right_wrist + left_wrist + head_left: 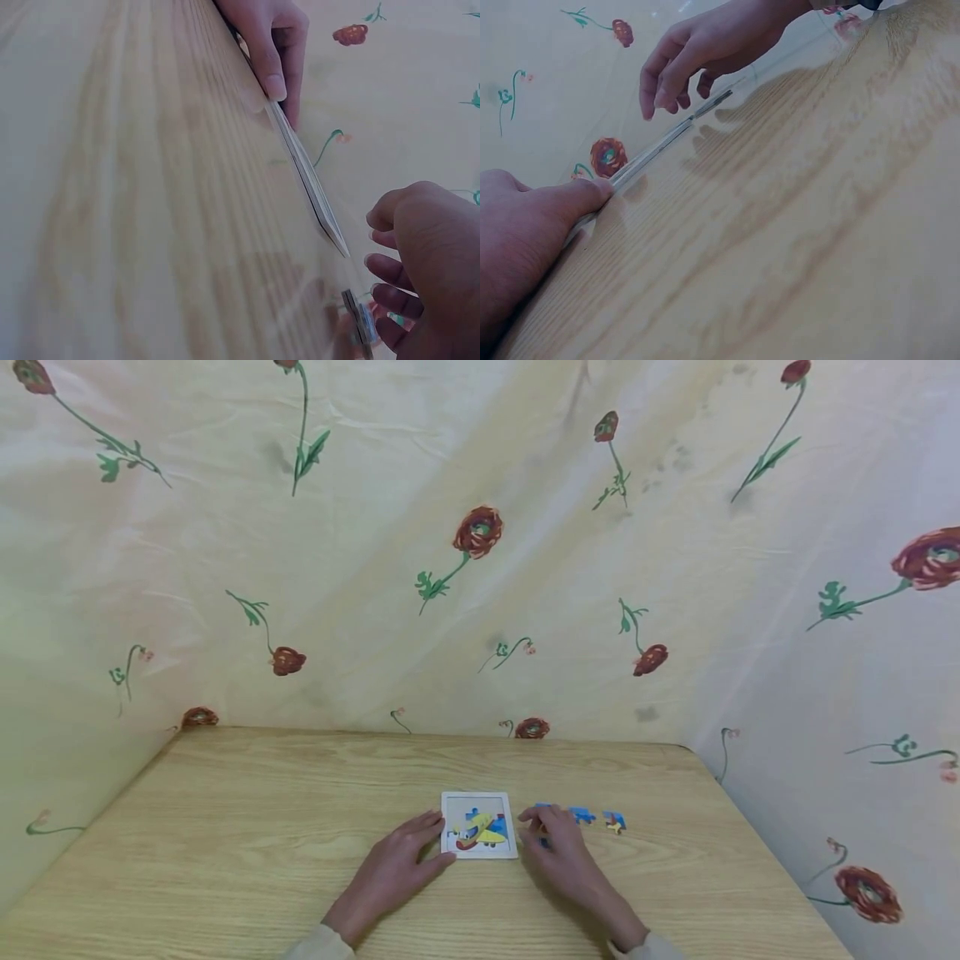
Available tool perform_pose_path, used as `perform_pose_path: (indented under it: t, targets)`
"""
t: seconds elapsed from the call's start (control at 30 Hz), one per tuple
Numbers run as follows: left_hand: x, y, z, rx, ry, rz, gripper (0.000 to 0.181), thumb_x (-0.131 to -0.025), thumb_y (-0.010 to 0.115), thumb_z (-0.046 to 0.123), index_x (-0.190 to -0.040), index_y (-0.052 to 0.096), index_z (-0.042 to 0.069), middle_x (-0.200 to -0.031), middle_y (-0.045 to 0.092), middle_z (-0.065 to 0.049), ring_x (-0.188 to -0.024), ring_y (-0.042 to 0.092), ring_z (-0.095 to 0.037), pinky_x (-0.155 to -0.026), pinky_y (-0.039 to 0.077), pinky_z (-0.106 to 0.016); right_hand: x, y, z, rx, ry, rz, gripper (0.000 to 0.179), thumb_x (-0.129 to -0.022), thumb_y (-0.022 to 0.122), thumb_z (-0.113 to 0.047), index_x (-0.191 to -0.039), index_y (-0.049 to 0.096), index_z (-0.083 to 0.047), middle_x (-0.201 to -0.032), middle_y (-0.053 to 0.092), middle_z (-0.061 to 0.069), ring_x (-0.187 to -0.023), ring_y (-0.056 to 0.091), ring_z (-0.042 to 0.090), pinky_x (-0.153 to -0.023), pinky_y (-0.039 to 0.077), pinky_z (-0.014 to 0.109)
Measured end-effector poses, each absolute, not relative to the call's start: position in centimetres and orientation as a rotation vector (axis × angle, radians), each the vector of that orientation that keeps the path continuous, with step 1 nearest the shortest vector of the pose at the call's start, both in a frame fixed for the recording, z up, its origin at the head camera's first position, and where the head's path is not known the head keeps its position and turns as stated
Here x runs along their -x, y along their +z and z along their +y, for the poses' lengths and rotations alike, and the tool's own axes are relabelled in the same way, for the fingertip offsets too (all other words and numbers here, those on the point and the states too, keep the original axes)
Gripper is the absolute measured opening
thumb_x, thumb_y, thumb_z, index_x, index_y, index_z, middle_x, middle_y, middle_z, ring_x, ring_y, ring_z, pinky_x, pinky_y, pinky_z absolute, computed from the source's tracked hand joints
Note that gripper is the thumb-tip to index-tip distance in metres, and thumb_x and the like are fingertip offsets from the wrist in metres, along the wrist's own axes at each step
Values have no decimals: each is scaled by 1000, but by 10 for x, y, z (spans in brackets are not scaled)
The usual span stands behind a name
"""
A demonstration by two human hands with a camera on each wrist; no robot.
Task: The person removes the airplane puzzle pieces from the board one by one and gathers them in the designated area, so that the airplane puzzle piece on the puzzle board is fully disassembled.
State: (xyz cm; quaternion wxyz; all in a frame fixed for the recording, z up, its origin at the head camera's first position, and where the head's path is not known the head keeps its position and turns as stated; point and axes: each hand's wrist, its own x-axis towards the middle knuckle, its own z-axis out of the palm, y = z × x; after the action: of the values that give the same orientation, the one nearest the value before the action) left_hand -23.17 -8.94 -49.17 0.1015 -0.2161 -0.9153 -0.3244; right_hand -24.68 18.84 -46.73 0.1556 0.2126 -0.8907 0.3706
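A white-framed jigsaw tray (pixel 512 827) lies on the table, partly filled with a yellow and red airplane picture. At its left side my left hand (pixel 397 866) holds it, thumb at the near corner and fingers along the left edge. My right hand (pixel 561 852) hovers just right of the tray, its fingers loosely bent with nothing between them. Under and behind that hand are blue puzzle pieces, partly hidden by the fingers. Farther right lie a blue piece (pixel 581 815) and a blue, red and yellow piece (pixel 615 822). The right wrist view shows piece edges (pixel 358 319) close below the right fingertips.
The wood-grain table (pixel 300 810) carries the tray and pieces. A pale cloth with printed red flowers (pixel 360 552) hangs behind the table and along both sides.
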Motion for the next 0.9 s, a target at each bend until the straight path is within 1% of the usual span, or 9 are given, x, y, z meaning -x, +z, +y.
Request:
perform_pose_path:
  t: [0.13,0.43,0.67,0.9]
  targets:
    - [231,-491,-89,638,-953,-2703,58,-99,70,43,-139,64,1,-150,56,-13,-139,51,-34,-110,44,-56,249,-466,180,-595,1080,-2608,22,-92,72,2,-112,69,-8,-94,56,-6,-94,46,17,-80,43,32]
    - [231,-492,-90,642,-944,-2707,58,-99,69,43,-139,64,2,-150,55,-13,-139,51,-33,-110,44,-55,252,-463,164,-649,1075,-2641,19,-95,69,-1,-113,69,-8,-90,55,-8,-93,46,18,-80,40,33]
    - [232,-493,-91,652,-920,-2700,59,-99,68,45,-139,64,1,-149,56,-12,-138,51,-33,-110,45,-55,256,-464,154,-645,1046,-2654,16,-97,69,-5,-113,69,-10,-96,59,-5,-96,47,17,-79,42,31]
    - [233,-492,-91,663,-931,-2713,60,-100,67,46,-140,64,1,-150,55,-13,-139,51,-33,-110,45,-55,259,-465,143,-631,987,-2700,17,-97,71,-10,-114,69,-12,-97,58,-4,-96,48,17,-78,44,32]
